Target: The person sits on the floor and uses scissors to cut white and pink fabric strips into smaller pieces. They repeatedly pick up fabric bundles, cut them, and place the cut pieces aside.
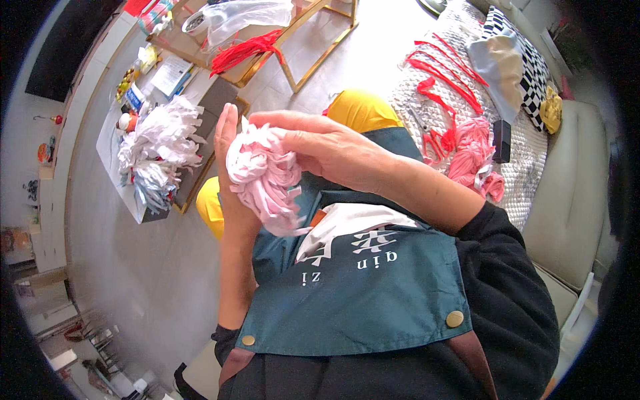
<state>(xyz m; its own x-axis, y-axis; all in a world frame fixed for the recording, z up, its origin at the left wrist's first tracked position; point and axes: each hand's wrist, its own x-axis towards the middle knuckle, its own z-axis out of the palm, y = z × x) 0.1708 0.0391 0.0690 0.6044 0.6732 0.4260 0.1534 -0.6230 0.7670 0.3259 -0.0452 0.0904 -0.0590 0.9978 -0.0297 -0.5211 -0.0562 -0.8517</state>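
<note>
A bundle of pale pink fabric strips (265, 175), twisted and looped with loose ends hanging down, is held between my two palms above my lap. My left hand (229, 150) lies along its left side, fingers straight and pointing away from me. From the right, my right hand (320, 147) curves over the upper side, its fingers reaching toward my left fingertips. The palm sides of both hands are partly hidden by the bundle. Below it are a dark green apron (360, 300) with white writing and a white cloth (355, 222) at its pocket.
A heap of white fabric strips (165, 130) covers a low table at left. Red strips (247, 50) lie on a gold-framed table ahead. On the quilted sofa cover (525, 175) at right are red-handled scissors (435, 145), pink strips (470, 150) and a black box (501, 141).
</note>
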